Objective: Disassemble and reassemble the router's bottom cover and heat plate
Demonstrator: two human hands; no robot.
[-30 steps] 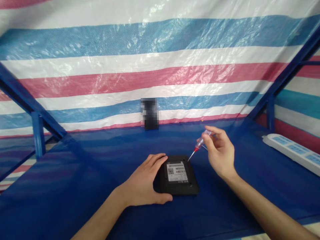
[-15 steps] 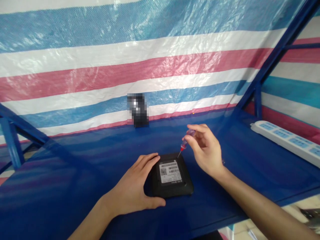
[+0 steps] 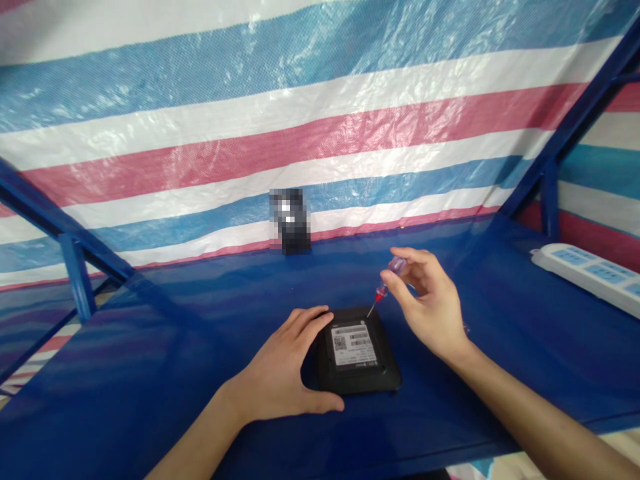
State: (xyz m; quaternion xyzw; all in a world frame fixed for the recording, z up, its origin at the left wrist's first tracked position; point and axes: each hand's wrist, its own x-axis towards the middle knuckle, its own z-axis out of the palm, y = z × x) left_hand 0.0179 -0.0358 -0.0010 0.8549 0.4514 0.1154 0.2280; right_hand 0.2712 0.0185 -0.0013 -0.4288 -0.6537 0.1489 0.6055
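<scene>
A flat black device (image 3: 359, 353) with a white label lies on the blue table (image 3: 150, 373). My left hand (image 3: 287, 367) grips its left side, thumb along the near edge and fingers over the far left corner. My right hand (image 3: 430, 300) pinches a small screwdriver (image 3: 384, 288) with a clear handle and red collar. Its tip points down at the device's far right corner.
A white power strip (image 3: 585, 277) lies at the right edge of the table. A small dark blurred object (image 3: 291, 221) stands at the back against the striped tarp wall. Blue metal frame bars (image 3: 75, 267) run at both sides.
The screwdriver tip has stayed over the device's far right corner while my right hand shifted slightly. The left hand keeps its grip. The view itself has shifted.
</scene>
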